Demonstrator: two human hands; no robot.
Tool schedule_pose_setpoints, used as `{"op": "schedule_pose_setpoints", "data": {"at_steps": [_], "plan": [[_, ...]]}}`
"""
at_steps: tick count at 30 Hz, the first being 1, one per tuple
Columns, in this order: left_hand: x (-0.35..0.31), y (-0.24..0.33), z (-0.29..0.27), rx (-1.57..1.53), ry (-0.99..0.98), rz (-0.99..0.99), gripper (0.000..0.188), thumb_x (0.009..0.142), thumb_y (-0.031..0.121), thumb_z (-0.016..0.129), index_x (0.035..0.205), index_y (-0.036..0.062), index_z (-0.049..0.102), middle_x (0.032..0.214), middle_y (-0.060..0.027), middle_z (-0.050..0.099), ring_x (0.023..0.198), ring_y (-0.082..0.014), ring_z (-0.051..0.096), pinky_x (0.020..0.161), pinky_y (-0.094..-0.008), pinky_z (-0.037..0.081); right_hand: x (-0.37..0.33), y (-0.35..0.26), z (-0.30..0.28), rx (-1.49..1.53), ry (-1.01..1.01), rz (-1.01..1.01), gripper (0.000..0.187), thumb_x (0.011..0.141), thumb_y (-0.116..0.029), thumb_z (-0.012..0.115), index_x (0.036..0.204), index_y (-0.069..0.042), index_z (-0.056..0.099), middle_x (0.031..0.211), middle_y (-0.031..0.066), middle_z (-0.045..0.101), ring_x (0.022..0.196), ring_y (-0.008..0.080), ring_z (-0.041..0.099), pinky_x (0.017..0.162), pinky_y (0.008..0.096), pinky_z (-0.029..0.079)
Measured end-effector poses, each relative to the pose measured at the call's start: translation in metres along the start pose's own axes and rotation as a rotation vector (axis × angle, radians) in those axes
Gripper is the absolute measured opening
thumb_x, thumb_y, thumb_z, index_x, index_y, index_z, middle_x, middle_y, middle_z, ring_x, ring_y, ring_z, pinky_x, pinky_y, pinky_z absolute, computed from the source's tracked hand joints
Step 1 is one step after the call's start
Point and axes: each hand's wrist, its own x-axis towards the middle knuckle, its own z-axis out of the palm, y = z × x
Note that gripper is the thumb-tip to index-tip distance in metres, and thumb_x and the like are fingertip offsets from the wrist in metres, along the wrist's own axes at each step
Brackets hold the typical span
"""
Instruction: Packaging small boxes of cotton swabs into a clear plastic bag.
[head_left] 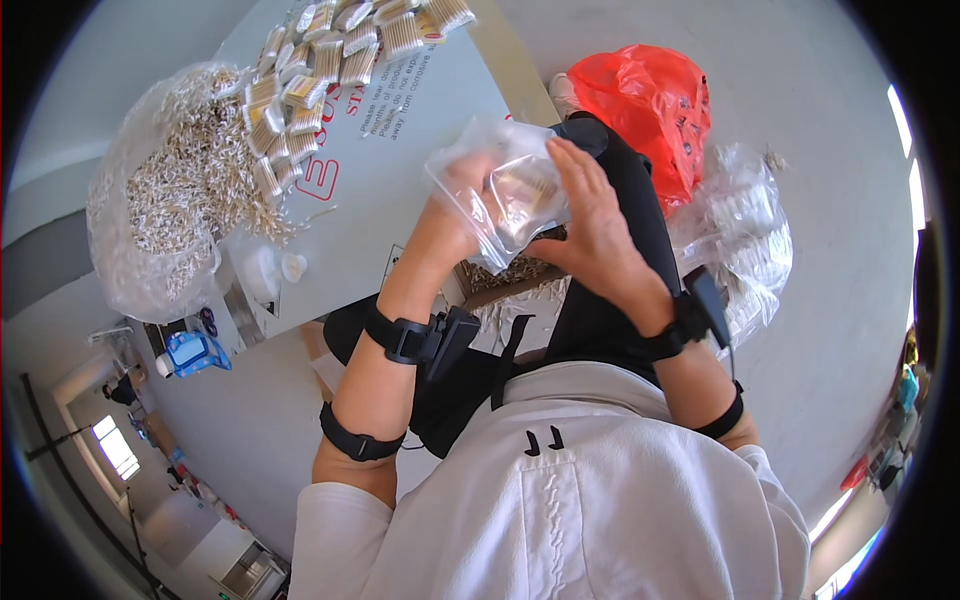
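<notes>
Left hand (450,215) and right hand (590,225) both gripping one clear plastic bag (500,190), two wrist straps (405,340)

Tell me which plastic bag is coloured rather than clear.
The red plastic bag on the floor beyond the hands; the other bags are clear.

Both hands up over the lap, left hand (445,215) and right hand (590,225) on either side of a small plastic bag (500,190) with a bundle of sticks inside. Ahead on the board (400,150) lie packed bundles (320,60), a big bag of loose sticks (165,190) at its left edge. Right of the hands, a plastic bag on the floor (650,100), a heap of empty bags (740,230) nearer
</notes>
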Motion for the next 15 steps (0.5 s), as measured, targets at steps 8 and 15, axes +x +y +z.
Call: {"op": "schedule_pose_setpoints", "data": {"at_steps": [8, 15], "plan": [[-0.001, -0.009, 0.006, 0.017, 0.191, -0.026, 0.016, 0.087, 0.009, 0.061, 0.097, -0.0013, 0.054, 0.078, -0.0180, 0.062, 0.075, -0.0296, 0.065, 0.069, -0.0415, 0.050, 0.004, 0.005, 0.027, -0.106, 0.126, -0.028, 0.074, 0.062, -0.014, 0.076, 0.127, 0.001, 0.044, 0.129, 0.0202, 0.049, 0.125, 0.0378, 0.043, 0.107, 0.0451, 0.032], [0.007, -0.011, 0.019, 0.381, 0.468, 0.055, 0.012, 0.088, 0.008, 0.056, 0.094, -0.0001, 0.049, 0.085, -0.0225, 0.060, 0.078, -0.0427, 0.061, 0.069, -0.0475, 0.049, 0.002, 0.015, 0.034, 0.009, 0.181, -0.035, 0.068, 0.061, -0.009, 0.071, 0.123, 0.003, 0.046, 0.125, 0.0224, 0.049, 0.120, 0.0409, 0.045, 0.105, 0.0465, 0.035]]}}
